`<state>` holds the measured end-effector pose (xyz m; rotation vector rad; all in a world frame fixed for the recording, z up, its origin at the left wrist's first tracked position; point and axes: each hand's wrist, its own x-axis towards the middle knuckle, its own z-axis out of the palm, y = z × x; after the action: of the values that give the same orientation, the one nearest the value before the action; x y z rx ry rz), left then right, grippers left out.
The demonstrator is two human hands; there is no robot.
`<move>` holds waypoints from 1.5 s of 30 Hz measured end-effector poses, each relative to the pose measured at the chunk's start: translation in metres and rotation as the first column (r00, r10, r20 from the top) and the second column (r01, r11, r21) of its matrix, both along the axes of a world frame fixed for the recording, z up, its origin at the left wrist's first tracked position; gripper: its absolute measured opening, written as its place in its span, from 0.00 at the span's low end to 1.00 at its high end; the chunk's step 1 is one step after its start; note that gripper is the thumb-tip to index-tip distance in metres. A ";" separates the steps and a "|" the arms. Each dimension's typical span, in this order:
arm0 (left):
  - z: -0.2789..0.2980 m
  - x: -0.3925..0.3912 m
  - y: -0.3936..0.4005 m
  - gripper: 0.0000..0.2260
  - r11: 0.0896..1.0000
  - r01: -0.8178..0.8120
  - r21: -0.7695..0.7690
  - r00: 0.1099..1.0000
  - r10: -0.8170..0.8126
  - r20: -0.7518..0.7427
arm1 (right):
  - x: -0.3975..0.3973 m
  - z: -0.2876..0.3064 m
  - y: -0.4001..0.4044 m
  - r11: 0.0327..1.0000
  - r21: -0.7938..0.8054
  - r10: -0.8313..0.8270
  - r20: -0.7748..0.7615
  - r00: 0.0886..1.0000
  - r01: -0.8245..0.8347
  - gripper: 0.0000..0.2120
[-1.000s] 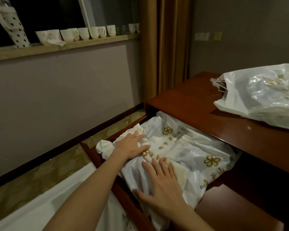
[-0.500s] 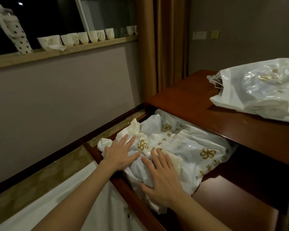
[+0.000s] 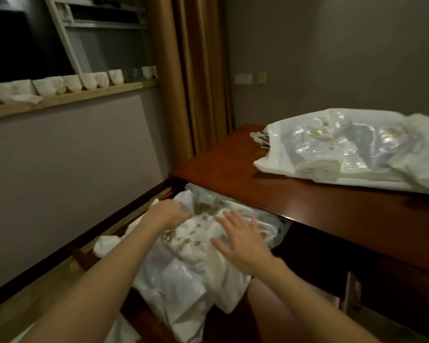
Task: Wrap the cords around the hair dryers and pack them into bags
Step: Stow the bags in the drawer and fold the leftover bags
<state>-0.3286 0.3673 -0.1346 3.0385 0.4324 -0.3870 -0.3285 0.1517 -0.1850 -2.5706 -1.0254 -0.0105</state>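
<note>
White plastic bags with gold print (image 3: 183, 263) fill the open drawer (image 3: 84, 258) of a reddish-brown desk. My left hand (image 3: 169, 212) lies on the far part of the pile, fingers bent down onto the plastic. My right hand (image 3: 240, 240) is spread flat with straight fingers on or just over the pile's right side. No hair dryer or cord shows; whatever the bags hold is hidden. The frame is motion-blurred.
A second pile of white plastic bags (image 3: 352, 149) lies on the desk top (image 3: 233, 177) at the right. Brown curtains (image 3: 196, 70) hang behind the desk. White cups (image 3: 72, 82) line a wooden ledge on the left wall.
The camera has swung up and right. Both hands have slid farther along the bag pile toward the desk, the right hand spreading its fingers wider.
</note>
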 end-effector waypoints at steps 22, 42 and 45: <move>-0.019 0.230 -0.258 0.26 0.893 0.449 0.001 0.875 -0.440 0.205 | 0.232 0.047 -0.227 0.712 0.125 -0.659 -0.221 0.719 0.691 0.23; 0.017 0.061 -0.216 0.20 0.727 0.646 -0.233 0.763 -0.619 0.185 | 0.169 0.038 -0.209 0.432 0.425 -0.153 -0.834 0.529 0.795 0.20; 0.030 0.066 -0.202 0.12 0.716 0.502 -0.485 0.862 -0.365 0.352 | 0.166 0.034 -0.199 0.423 0.473 -0.151 -0.805 0.574 0.773 0.22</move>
<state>-0.2625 0.1657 -0.1048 2.5060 -0.3790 -0.1265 -0.1622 -0.0477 -0.1511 -1.6387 0.1390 0.2210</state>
